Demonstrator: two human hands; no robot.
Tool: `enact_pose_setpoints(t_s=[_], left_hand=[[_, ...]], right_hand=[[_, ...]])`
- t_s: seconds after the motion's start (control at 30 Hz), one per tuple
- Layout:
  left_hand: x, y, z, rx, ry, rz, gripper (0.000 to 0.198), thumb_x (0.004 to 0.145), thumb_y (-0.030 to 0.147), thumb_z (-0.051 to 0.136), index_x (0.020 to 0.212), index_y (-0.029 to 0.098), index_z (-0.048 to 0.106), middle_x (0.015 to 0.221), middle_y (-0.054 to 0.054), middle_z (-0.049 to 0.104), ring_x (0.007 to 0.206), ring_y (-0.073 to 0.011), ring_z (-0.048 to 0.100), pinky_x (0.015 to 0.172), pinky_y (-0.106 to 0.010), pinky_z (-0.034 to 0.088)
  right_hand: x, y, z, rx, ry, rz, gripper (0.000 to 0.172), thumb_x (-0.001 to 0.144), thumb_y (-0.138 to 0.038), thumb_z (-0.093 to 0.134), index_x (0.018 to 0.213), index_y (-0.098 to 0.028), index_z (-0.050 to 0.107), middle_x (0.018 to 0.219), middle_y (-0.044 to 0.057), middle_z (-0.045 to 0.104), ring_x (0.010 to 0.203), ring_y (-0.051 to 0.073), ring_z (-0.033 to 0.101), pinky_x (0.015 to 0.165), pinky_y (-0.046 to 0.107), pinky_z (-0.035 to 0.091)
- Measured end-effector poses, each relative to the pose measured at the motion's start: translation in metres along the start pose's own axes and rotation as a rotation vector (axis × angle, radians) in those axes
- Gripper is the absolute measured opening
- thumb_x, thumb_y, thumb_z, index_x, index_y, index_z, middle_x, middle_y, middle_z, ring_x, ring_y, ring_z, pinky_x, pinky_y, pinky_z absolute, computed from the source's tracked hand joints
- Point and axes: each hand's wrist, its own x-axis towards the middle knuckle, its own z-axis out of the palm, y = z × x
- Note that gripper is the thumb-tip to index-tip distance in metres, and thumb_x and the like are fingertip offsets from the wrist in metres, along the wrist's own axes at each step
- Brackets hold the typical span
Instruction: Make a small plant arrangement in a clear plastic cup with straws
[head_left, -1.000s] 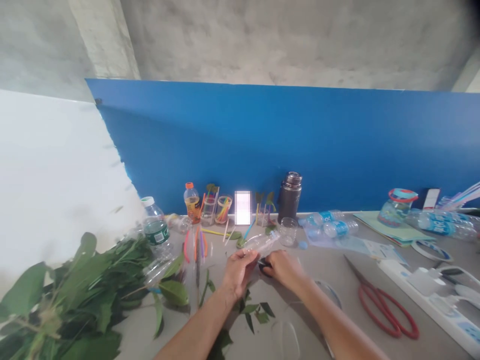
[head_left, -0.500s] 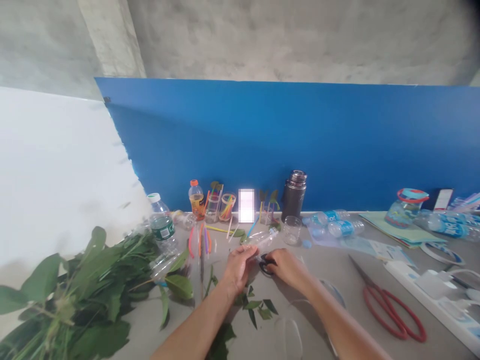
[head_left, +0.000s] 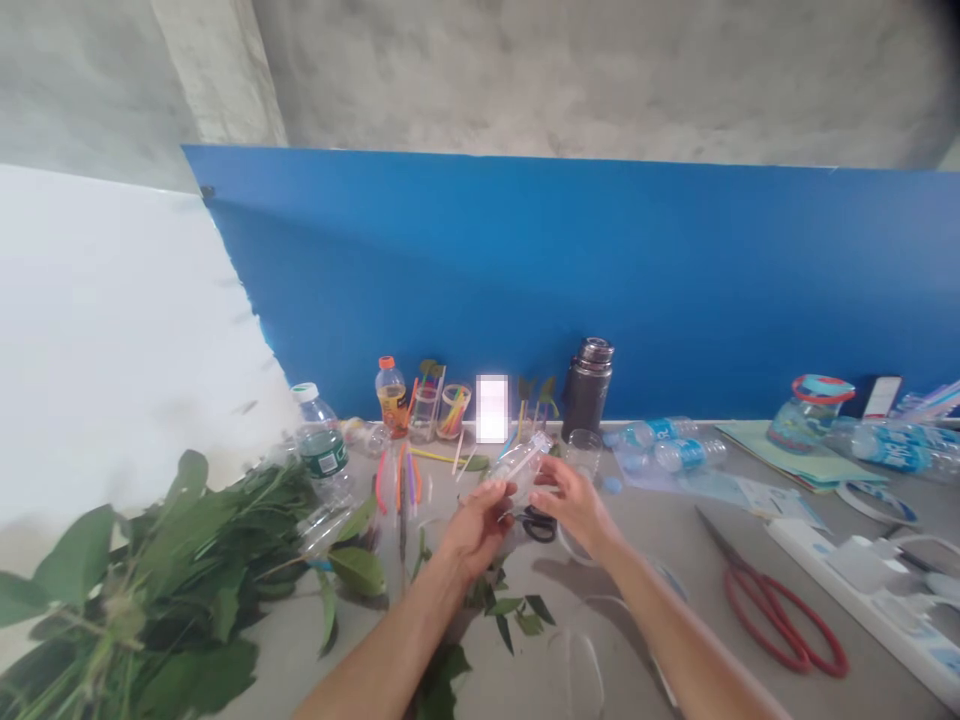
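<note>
Fingers of the left hand were curled around the lower end of a clear plastic bottle, which was lifted off the tabletop and tilted, its capped neck pointing up and away toward the right. Fingers of the right hand were stretched out, loosely spread, against the bottle's right side; whether they gripped it or only touched it could not be told. Just under the two hands a pair of black scissors lay flat on the tabletop, touched by neither hand. Nearer the person, between the forearms, small cut leaf scraps were scattered. Just beyond the bottle stood a clear cup and, behind it, a dark flask against the blue board. Left of the flask stood cups of coloured straws and an orange drink bottle, with loose straws lying in front of them. Farther left a green-labelled water bottle stood at the edge of a large heap of leafy branches. To the right, well apart from the hands, lay blue-labelled bottles on their sides, red scissors, and a white power strip.
</note>
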Motion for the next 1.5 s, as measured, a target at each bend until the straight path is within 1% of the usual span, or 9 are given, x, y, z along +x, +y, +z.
enact_pose_setpoints(t_s=[0.1, 0.27, 0.47, 0.63, 0.8, 0.93, 1.2, 1.37, 1.5], left_hand=[[-0.005, -0.006, 0.004, -0.006, -0.075, -0.033, 0.032, 0.056, 0.020, 0.095, 0.075, 0.015, 0.070, 0.080, -0.002, 0.070, 0.071, -0.0125, 0.061, 0.061, -0.024, 0.044], [-0.008, -0.011, 0.006, 0.001, -0.143, -0.035, 0.028, 0.063, 0.023, 0.092, 0.082, 0.015, 0.073, 0.091, -0.006, 0.074, 0.082, -0.0155, 0.065, 0.067, -0.026, 0.048], [-0.005, -0.007, 0.004, -0.005, -0.042, -0.059, 0.024, 0.071, 0.027, 0.086, 0.081, 0.015, 0.069, 0.086, -0.005, 0.073, 0.077, -0.0148, 0.066, 0.064, -0.025, 0.049], [-0.007, -0.004, 0.009, 0.021, -0.008, -0.054, 0.019, 0.074, 0.020, 0.083, 0.077, 0.015, 0.065, 0.075, -0.003, 0.070, 0.067, -0.0129, 0.064, 0.058, -0.023, 0.050], [-0.010, -0.002, 0.013, -0.022, 0.024, -0.064, 0.013, 0.081, 0.013, 0.075, 0.075, 0.012, 0.063, 0.067, -0.003, 0.066, 0.059, -0.0119, 0.062, 0.054, -0.023, 0.052], [-0.007, 0.001, 0.011, -0.063, 0.052, -0.112, 0.012, 0.089, 0.012, 0.066, 0.077, 0.011, 0.063, 0.066, -0.004, 0.066, 0.057, -0.0111, 0.062, 0.051, -0.022, 0.051], [-0.004, -0.004, 0.005, -0.058, -0.005, -0.177, 0.014, 0.092, 0.015, 0.063, 0.078, 0.011, 0.064, 0.069, -0.005, 0.067, 0.058, -0.0115, 0.063, 0.052, -0.022, 0.050], [-0.001, 0.003, -0.002, 0.200, 0.019, -0.170, 0.020, 0.085, 0.027, 0.073, 0.077, 0.009, 0.069, 0.077, -0.011, 0.072, 0.058, -0.0120, 0.063, 0.050, -0.021, 0.045], [0.013, 0.035, -0.013, 0.544, 0.064, 0.116, 0.017, 0.072, 0.026, 0.080, 0.076, 0.013, 0.070, 0.077, -0.007, 0.072, 0.058, -0.0120, 0.059, 0.051, -0.022, 0.039]], right_hand=[[-0.001, 0.003, 0.007, 0.282, -0.045, 0.009, 0.056, 0.071, -0.047, 0.083, 0.117, -0.022, 0.065, 0.114, 0.009, 0.073, 0.110, 0.030, 0.066, 0.092, 0.042, 0.053], [-0.001, 0.007, 0.011, 0.322, 0.153, 0.085, 0.055, 0.065, -0.049, 0.088, 0.107, -0.020, 0.069, 0.104, 0.009, 0.075, 0.098, 0.028, 0.069, 0.090, 0.042, 0.054], [0.003, 0.006, 0.007, 0.306, 0.233, 0.079, 0.057, 0.065, -0.052, 0.087, 0.109, -0.020, 0.069, 0.104, 0.009, 0.076, 0.095, 0.027, 0.069, 0.084, 0.039, 0.054], [0.001, 0.012, 0.003, 0.205, 0.192, 0.025, 0.053, 0.071, -0.054, 0.083, 0.109, -0.020, 0.069, 0.101, 0.008, 0.075, 0.092, 0.025, 0.068, 0.082, 0.037, 0.053], [-0.002, 0.009, -0.004, 0.303, 0.022, 0.022, 0.059, 0.081, -0.065, 0.070, 0.126, -0.028, 0.066, 0.125, 0.009, 0.070, 0.109, 0.029, 0.066, 0.086, 0.041, 0.054], [0.001, 0.003, -0.013, 0.398, 0.144, 0.017, 0.056, 0.081, -0.063, 0.072, 0.128, -0.034, 0.067, 0.137, 0.005, 0.065, 0.118, 0.028, 0.061, 0.087, 0.039, 0.052], [0.009, 0.003, -0.030, 0.443, 0.182, 0.035, 0.043, 0.072, -0.048, 0.085, 0.110, -0.029, 0.076, 0.108, 0.005, 0.075, 0.081, 0.018, 0.061, 0.075, 0.034, 0.049], [0.011, 0.001, -0.035, 0.418, 0.314, 0.002, 0.042, 0.065, -0.051, 0.088, 0.098, -0.027, 0.079, 0.097, 0.003, 0.074, 0.075, 0.016, 0.058, 0.068, 0.031, 0.046], [0.012, 0.000, -0.037, 0.441, 0.377, 0.038, 0.044, 0.063, -0.053, 0.089, 0.096, -0.025, 0.080, 0.088, 0.003, 0.074, 0.072, 0.016, 0.058, 0.064, 0.030, 0.044]])
